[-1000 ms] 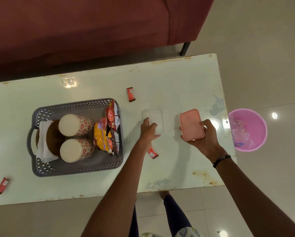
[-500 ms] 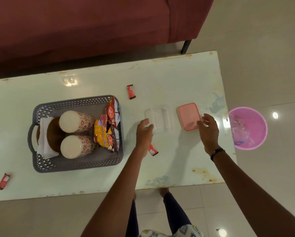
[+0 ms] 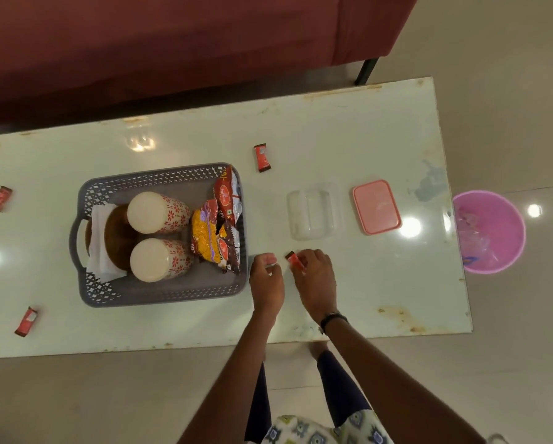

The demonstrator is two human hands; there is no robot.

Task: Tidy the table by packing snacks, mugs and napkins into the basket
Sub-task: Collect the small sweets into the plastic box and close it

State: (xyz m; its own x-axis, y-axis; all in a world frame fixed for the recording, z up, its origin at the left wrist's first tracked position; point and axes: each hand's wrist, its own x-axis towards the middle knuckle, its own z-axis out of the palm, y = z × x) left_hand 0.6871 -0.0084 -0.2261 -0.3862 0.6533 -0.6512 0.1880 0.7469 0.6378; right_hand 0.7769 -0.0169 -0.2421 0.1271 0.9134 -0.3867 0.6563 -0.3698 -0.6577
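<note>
Grey perforated plastic basket [image 3: 159, 293] as landmark. Inside: two white mugs with red flower pattern [image 3: 158, 213], white napkin [image 3: 100, 254], red and yellow snack packets [image 3: 216, 232]. Right of basket: clear plastic box [image 3: 312, 210], pink lid [image 3: 377, 206], pink bin [image 3: 490, 230]. Around it: red candy wrappers [image 3: 261, 158]. Table pale green, glossy [image 3: 365, 133].

Dim warm indoor lighting, overhead lamps mirrored as bright glare spots on the glossy pale rectangular table [image 3: 333, 129], soft shadows, wide-angle bending at edges, slight overall softness.

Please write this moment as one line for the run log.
right hand: holds red candy | left hand: empty | basket: mugs, snacks, napkins inside
</note>
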